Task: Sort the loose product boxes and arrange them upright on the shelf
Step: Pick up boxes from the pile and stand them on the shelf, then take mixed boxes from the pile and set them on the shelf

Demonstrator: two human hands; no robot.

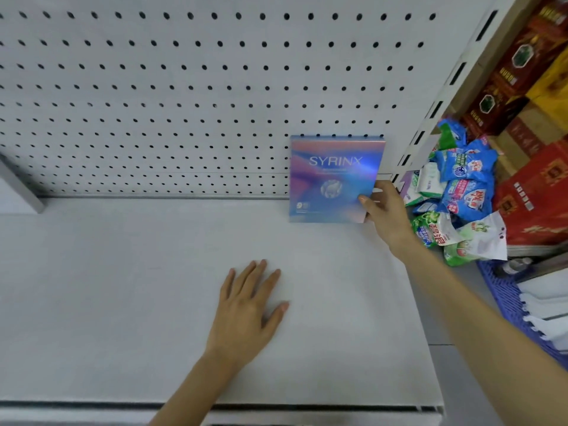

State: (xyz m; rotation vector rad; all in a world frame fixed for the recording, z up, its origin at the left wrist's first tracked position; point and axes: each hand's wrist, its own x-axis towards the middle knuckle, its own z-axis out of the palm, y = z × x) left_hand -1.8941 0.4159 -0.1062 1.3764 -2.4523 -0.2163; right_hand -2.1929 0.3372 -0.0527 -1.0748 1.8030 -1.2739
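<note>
A flat, iridescent blue-pink product box (333, 179) marked SYRINX stands upright at the back right of the white shelf (123, 287), leaning against the perforated back panel (184, 87). My right hand (384, 210) grips the box's lower right edge, thumb on its front face. My left hand (249, 305) lies flat, palm down, on the shelf in front of the box, fingers apart, holding nothing.
To the right, past the shelf's slotted upright (430, 118), lies a pile of blue and green detergent bags (458, 192). Red and brown cartons (534, 118) stand behind them. A blue plastic crate (504, 290) with white items sits lower right.
</note>
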